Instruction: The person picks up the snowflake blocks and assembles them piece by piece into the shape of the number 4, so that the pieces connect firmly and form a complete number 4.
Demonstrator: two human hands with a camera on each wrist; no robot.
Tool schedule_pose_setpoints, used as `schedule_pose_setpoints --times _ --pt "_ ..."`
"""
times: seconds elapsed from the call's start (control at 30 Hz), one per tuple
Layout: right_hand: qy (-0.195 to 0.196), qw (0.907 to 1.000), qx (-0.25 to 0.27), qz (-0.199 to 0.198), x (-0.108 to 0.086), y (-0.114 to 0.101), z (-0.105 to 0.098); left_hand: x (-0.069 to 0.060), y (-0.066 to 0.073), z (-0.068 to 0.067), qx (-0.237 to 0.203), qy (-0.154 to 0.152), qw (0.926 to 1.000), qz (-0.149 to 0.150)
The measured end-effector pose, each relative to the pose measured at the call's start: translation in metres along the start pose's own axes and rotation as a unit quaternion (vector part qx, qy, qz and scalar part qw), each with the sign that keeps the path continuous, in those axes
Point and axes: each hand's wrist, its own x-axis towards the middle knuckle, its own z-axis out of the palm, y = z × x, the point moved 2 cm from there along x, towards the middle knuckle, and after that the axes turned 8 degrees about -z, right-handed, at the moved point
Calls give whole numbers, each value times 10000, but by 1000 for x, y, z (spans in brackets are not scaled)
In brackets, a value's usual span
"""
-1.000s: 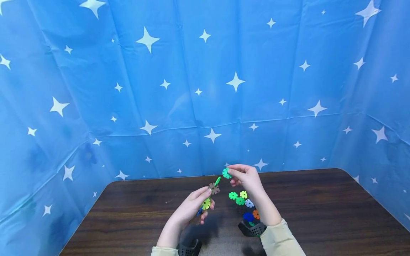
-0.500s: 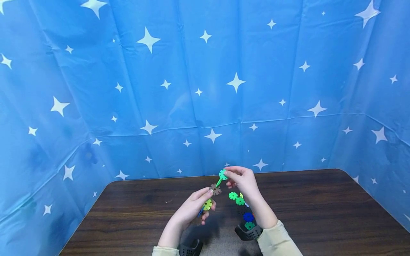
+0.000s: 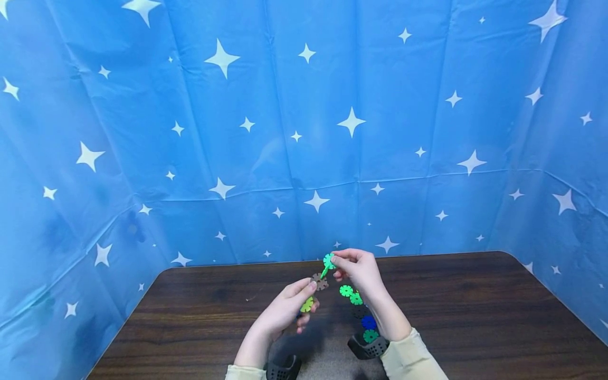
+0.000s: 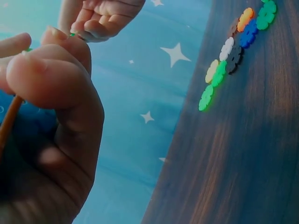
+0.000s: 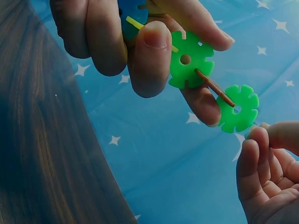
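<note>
My left hand grips a chain of slotted plastic snowflake discs above the table. In the head view a brown disc and a yellow disc show at its fingers. The right wrist view adds a blue disc, a green disc and, at the chain's end, another green disc. Between thumb and fingers my right hand pinches a teal-green snowflake disc, held against that end disc. Whether their slots interlock, I cannot tell.
Loose discs lie on the dark wooden table below my right forearm, among them a blue one, a dark green one and an orange one. A blue star-patterned curtain stands behind the table.
My right hand has moved left and slightly down, bringing the teal-green disc from apart to against the chain's end disc. The left hand has hardly moved.
</note>
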Motion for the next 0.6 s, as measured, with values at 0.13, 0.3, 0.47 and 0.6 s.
schedule_pose_setpoints --times 0.13,0.3,0.47,0.6 --pt "-5 10000 3 64 -1 -1 0 -1 1 0 -52 4 10000 -25" --pt "-4 9999 19 119 -1 -1 0 -3 3 0 -62 -29 10000 -33" --pt "-25 9999 -4 144 -1 1 -1 -3 3 0 -64 -101 9999 -27" --pt "-47 9998 21 198 -1 2 -1 -3 2 -1 -17 -119 9999 -22"
